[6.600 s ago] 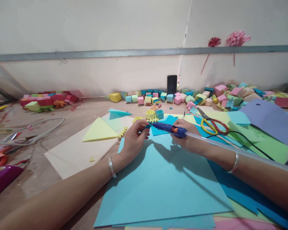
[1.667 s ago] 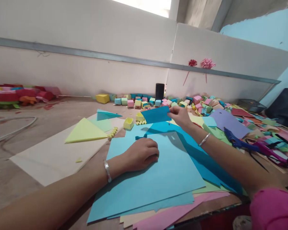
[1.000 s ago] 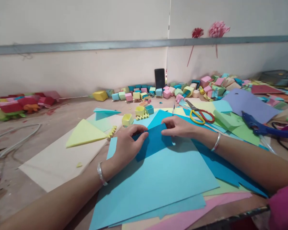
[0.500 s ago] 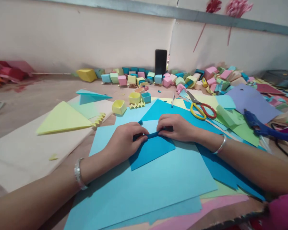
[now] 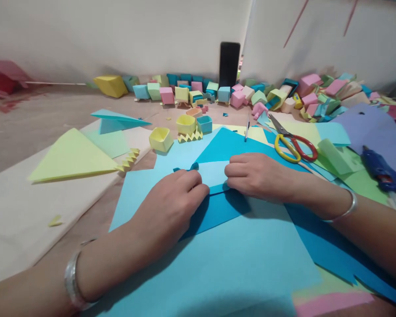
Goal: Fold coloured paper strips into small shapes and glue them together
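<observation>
A small dark-blue sheet of paper (image 5: 214, 213) lies on a large light-blue sheet (image 5: 251, 259), with a narrow folded strip along its far edge. My left hand (image 5: 171, 204) is closed at the left end of that strip, thumb and fingers pressed together on the paper. At the strip's right end my right hand (image 5: 259, 176) is curled, its fingertips pinching the edge and mostly hidden. A small curled bit of dark-blue paper shows just beyond my left knuckles. Scissors (image 5: 292, 145) with yellow and red handles lie beyond my right hand.
A blue glue gun (image 5: 384, 169) lies at the right. A pen (image 5: 247, 128) and small open yellow paper boxes (image 5: 161, 139) are beyond the hands. Folded yellow paper (image 5: 74, 156) lies left. Many coloured paper cubes line the wall, where a phone (image 5: 229, 64) stands upright.
The view has tipped downward and come closer. Both hands stay on the dark-blue paper, their fingers more curled over the folded strip, and the right hand sits slightly farther from the left.
</observation>
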Action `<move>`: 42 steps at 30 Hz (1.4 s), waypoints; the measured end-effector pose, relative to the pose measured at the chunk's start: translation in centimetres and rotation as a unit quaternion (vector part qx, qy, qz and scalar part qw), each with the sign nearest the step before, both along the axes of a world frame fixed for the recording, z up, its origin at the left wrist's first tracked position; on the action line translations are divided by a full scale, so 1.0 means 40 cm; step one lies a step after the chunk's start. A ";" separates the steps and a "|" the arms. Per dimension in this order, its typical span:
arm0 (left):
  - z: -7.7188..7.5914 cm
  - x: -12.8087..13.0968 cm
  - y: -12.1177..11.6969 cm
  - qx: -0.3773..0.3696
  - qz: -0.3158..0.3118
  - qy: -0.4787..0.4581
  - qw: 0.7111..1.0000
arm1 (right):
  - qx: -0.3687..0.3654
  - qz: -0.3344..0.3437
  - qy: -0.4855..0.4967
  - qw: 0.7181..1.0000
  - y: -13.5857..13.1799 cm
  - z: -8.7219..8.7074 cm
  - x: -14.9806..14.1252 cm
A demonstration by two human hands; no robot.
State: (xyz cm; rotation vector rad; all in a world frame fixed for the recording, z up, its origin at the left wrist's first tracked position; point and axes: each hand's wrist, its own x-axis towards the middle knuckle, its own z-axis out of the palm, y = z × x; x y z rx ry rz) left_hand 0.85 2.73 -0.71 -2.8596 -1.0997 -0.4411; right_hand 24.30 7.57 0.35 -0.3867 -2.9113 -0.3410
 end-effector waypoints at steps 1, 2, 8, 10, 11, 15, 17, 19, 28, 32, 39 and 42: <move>0.001 0.000 -0.001 0.002 -0.004 0.009 1.000 | 0.000 -0.001 -0.005 1.000 -0.001 0.002 0.000; 0.002 -0.001 -0.001 0.003 -0.007 0.015 1.000 | -0.001 -0.001 -0.009 1.000 -0.001 0.003 0.000; 0.000 -0.007 0.000 0.019 -0.022 0.022 0.999 | -0.014 0.009 -0.021 1.000 -0.002 0.006 -0.001; 0.003 -0.005 -0.003 0.020 -0.023 0.028 0.999 | -0.014 0.004 -0.024 1.000 -0.005 0.008 -0.003; 0.006 -0.004 -0.005 0.018 -0.024 0.039 0.999 | -0.014 -0.004 -0.027 1.000 -0.007 0.008 -0.004; 0.018 0.002 -0.010 0.009 -0.028 0.096 0.995 | -0.011 -0.053 -0.049 0.997 -0.017 0.012 -0.009; 0.021 0.003 -0.011 0.019 -0.029 0.107 0.994 | -0.002 -0.063 -0.055 0.997 -0.026 0.014 -0.011; 0.020 0.002 -0.011 0.032 -0.031 0.109 0.993 | 0.015 -0.065 -0.053 0.996 -0.038 0.015 -0.015; 0.008 0.001 -0.009 0.071 -0.033 0.094 0.993 | 0.088 -0.051 -0.037 0.994 -0.055 -0.005 -0.020; 0.014 -0.003 -0.011 0.091 -0.021 0.123 0.988 | 0.080 -0.067 -0.043 0.994 -0.044 -0.006 -0.018; 0.018 -0.001 -0.016 0.112 -0.024 0.148 0.982 | 0.053 -0.097 -0.042 0.993 -0.040 0.000 -0.023; 0.023 0.001 -0.019 0.100 -0.013 0.151 0.983 | 0.049 -0.101 -0.042 0.993 -0.036 -0.005 -0.020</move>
